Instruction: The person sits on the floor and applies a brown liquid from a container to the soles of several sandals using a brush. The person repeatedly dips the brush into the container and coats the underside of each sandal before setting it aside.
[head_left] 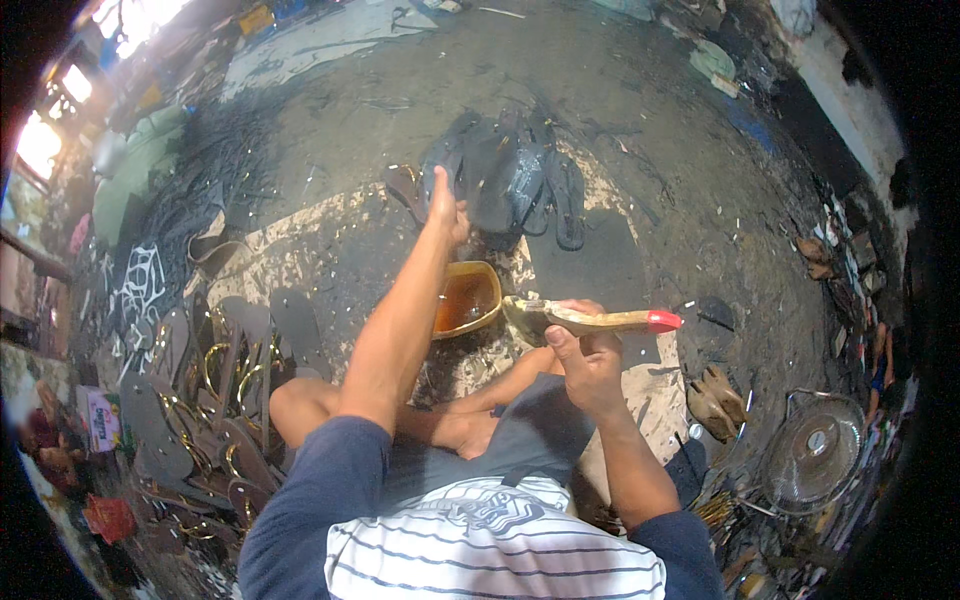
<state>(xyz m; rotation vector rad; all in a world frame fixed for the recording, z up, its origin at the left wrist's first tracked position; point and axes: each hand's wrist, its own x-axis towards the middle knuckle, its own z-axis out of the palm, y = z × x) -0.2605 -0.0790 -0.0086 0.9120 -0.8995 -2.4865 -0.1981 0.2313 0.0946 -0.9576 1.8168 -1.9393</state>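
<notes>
My left hand point(447, 212) is stretched forward, its upper finger extended, at the near left edge of a pile of dark shoe soles point(492, 175). Whether it touches a sole I cannot tell. My right hand point(590, 365) is closed around a brush point(605, 321) with a wooden handle and a red end. The brush's bristle end points left, close to the right rim of a yellowish bowl point(497, 300). Amber-brown liquid point(465, 300) lies in that bowl, which stands in front of my crossed legs; my left forearm covers part of its left side.
Several dark sandals with gold-coloured trim point(215, 390) are heaped at my left. A dark flat sheet point(585, 255) lies on worn cardboard point(290, 225). At the right are a round fan grille point(815, 450) and a brown crumpled piece point(716, 402). Scraps litter the ground along the walls.
</notes>
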